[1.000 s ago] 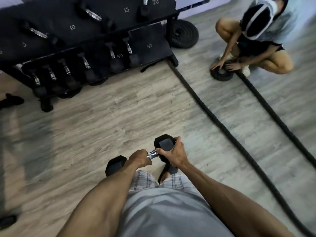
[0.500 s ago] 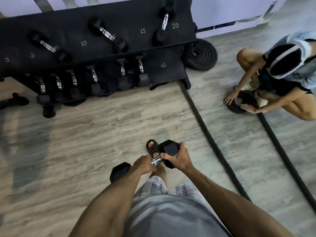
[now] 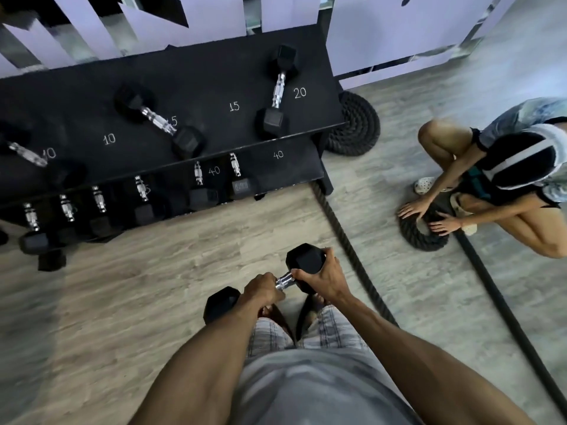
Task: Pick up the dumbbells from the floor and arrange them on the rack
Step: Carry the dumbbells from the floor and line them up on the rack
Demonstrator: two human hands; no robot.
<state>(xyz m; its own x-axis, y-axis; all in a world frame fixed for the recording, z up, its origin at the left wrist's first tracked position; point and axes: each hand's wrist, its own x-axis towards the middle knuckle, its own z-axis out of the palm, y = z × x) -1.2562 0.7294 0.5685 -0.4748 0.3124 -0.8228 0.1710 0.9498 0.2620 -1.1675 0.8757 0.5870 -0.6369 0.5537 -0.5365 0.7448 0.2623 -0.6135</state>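
Head view: I hold the dumbbell at lower centre, off the floor, short of the rack.
Grip: left hand wrapped round the chrome handle; right hand clasps the right head.
Handling: I judge it heavy, rigid; handle is safest.
Axis: lower left to upper right.

This is a gym. Ahead of the gripped dumbbell stands a black two-tier rack chalked with weight numbers and loaded with hex dumbbells. To its right, thick battle ropes trail across wood-look flooring, one coiled.
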